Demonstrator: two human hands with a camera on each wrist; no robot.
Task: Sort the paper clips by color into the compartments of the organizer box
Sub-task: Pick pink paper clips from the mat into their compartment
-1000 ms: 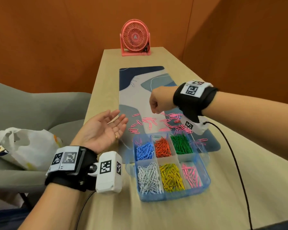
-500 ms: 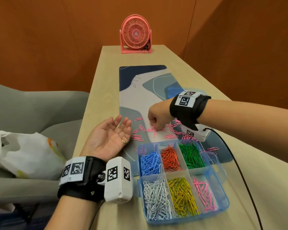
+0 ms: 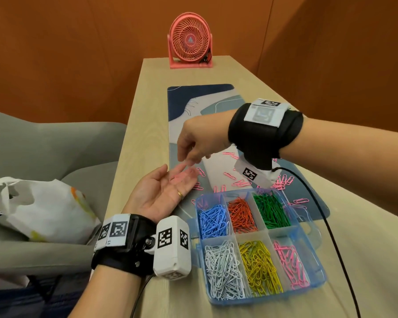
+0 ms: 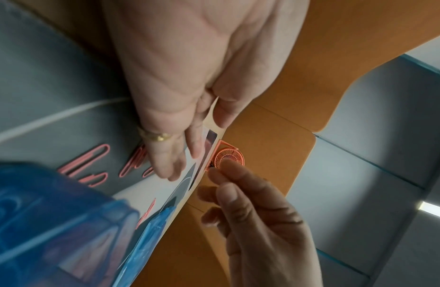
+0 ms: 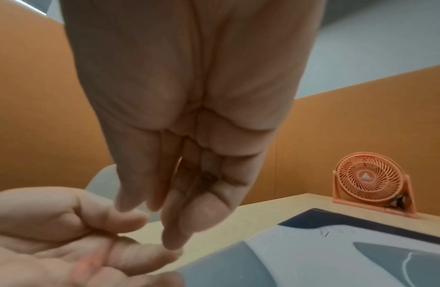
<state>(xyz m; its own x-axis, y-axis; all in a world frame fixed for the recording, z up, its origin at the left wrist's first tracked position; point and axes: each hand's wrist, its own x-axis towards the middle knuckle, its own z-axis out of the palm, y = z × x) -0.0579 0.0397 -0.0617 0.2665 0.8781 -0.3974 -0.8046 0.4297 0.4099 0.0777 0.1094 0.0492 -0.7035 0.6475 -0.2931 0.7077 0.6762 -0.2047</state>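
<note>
The blue organizer box [image 3: 318, 280] sits at the near right, with blue, orange and green clips in its far row and white, yellow and pink in its near row. Loose pink clips [image 3: 239, 182] lie scattered on the desk mat behind it. My left hand [image 3: 161, 191] lies palm up left of the box, and a blurred bunch of pink clips [image 3: 182, 177] rests on its fingers. My right hand [image 3: 193, 143] hovers just above those fingers, its own fingers pointing down and loosely together. Nothing shows between them in the right wrist view, where the pink bunch [image 5: 87, 266] lies on the left palm.
A pink desk fan [image 3: 190, 42] stands at the far end of the narrow table. The patterned mat [image 3: 200, 99] covers the table's middle. A white plastic bag [image 3: 39, 207] lies on the grey chair [image 3: 55, 145] to the left. A black cable [image 3: 331, 228] trails from my right wrist.
My right hand left the loose clips on the mat, rose and moved left over my upturned left hand. Pink clips now lie on the left fingers.
</note>
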